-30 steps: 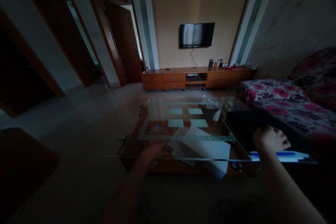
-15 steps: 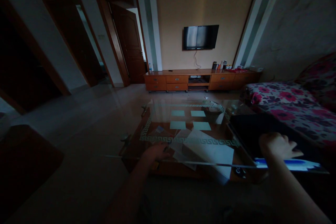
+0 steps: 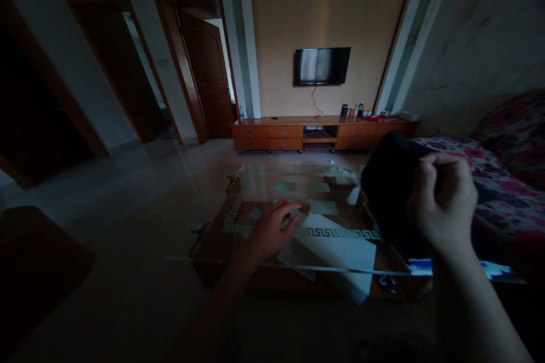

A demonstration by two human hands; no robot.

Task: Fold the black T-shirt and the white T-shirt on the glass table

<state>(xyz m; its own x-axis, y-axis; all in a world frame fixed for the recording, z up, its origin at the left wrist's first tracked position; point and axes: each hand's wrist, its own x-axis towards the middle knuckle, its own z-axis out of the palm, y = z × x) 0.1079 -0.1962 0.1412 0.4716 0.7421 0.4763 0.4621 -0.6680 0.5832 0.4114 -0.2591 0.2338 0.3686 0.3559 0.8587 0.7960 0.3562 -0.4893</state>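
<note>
Evidently, the fingers of the right hand (image 3: 447, 198) were clenched on a dark cloth (image 3: 387, 193), mostly to their left, its visible length running from a raised top down toward the near edge of the glass bench (image 3: 259, 184). The left hand (image 3: 276, 229), loosely curled and released, hovered beside white sheets (image 3: 340, 247). Beyond stood a flowered sofa (image 3: 506, 167) and low cabinet (image 3: 283, 139).

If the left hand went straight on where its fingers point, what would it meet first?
Probably the dark cloth held in the right hand; depth is unclear, so the glass tabletop might come first.
</note>
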